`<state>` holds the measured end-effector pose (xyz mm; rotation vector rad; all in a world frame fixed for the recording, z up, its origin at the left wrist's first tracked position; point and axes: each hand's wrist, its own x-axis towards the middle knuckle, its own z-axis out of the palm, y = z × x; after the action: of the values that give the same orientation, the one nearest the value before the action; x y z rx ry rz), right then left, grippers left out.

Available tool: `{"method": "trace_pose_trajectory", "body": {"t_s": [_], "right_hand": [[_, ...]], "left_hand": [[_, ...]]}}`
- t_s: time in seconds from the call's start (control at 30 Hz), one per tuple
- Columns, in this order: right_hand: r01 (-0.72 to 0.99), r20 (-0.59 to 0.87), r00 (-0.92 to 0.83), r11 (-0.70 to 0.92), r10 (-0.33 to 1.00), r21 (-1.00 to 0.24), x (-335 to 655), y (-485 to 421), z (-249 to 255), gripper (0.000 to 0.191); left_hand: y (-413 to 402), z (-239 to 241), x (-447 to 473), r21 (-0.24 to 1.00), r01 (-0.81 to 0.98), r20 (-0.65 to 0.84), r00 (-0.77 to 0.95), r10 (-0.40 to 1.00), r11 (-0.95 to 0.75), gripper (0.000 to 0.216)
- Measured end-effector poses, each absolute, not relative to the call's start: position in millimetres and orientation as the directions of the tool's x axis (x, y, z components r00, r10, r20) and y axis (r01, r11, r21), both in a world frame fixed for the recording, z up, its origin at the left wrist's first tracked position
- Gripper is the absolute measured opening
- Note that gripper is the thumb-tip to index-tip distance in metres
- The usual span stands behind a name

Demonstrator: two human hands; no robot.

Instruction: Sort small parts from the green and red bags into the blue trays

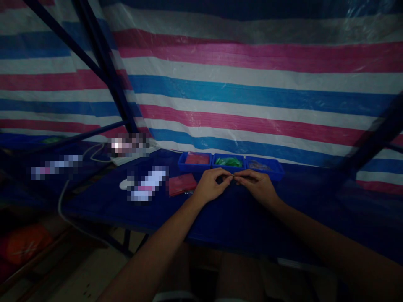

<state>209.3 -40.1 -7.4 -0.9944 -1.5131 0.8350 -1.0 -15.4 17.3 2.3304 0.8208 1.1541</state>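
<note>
Left hand (214, 183) and right hand (258, 185) pinching small indistinct item (233, 178), flat dark-blue tabletop (226, 222) beneath, pink-blue-white-striped plastic sheeting (245, 96) beyond.

striped sheet (252, 92): is looking like thin plastic, creasing, throwing glossy streaks
frame post (117, 92): is looking like painted metal, smooth
blue bins (194, 167): are looking like smooth plastic
green contents (228, 162): are looking like plastic film, shining
red stack (181, 184): is looking smooth, material unclear
worktop (239, 222): is looking smooth, mostly matt

the bins (193, 167) are blue, the packet (181, 184) red, the sheet (261, 96) pink-white-blue striped.
</note>
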Motion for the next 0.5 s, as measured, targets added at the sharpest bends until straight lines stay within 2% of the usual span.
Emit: {"method": "trace_pose_trajectory", "body": {"t_s": [0.5], "right_hand": [[0.107, 0.368, -0.023, 0.369, 0.929, -0.923, 208.3, -38.4, -10.9, 0.029]], "left_hand": [[-15.4, 21.0, -2.9, 0.607, 0.332, 0.56, 0.465, 0.685, -0.722, 0.022]]}}
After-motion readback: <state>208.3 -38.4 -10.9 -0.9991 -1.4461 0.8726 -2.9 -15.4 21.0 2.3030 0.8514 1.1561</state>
